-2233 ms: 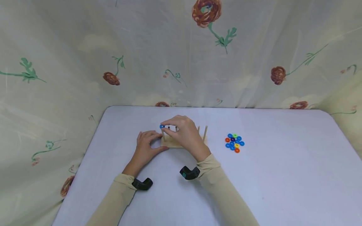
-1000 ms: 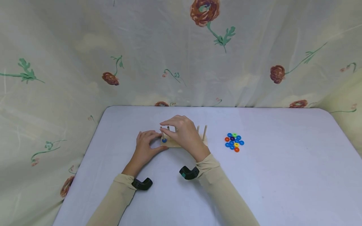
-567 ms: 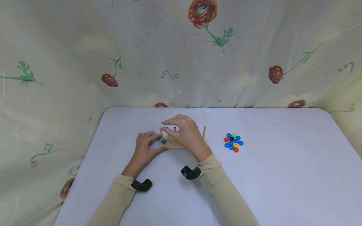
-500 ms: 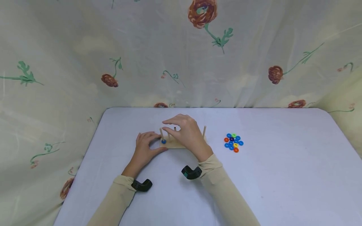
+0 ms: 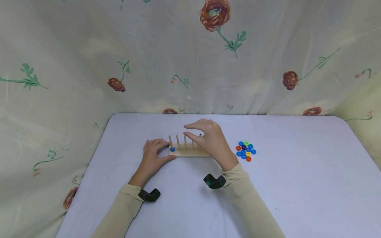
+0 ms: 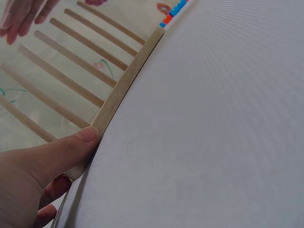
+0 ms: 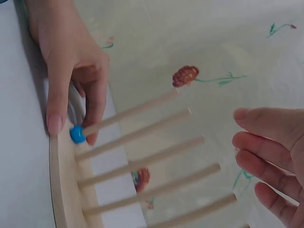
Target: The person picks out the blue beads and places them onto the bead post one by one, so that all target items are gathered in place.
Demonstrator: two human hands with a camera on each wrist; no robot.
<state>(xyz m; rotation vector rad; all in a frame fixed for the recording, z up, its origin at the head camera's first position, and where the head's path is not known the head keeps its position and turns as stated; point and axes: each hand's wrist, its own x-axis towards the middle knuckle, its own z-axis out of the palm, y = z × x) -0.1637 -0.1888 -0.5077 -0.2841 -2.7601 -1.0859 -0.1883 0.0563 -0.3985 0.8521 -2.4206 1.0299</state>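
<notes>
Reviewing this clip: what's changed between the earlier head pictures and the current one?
The blue ring, earlier pinched in the right hand at the top of the leftmost peg, has been let go and now sits around that peg's bottom. The right hand, now holding nothing, has moved rightward.

Unchanged: the left hand grips the wooden base at its left end; the loose rings lie beyond its right end.

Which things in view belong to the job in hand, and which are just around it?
Job:
wooden peg rack
blue ring on its leftmost peg
loose coloured rings
left hand, gripping the rack
right hand, holding nothing

Just around:
floral backdrop
white tabletop
black wrist cameras
</notes>
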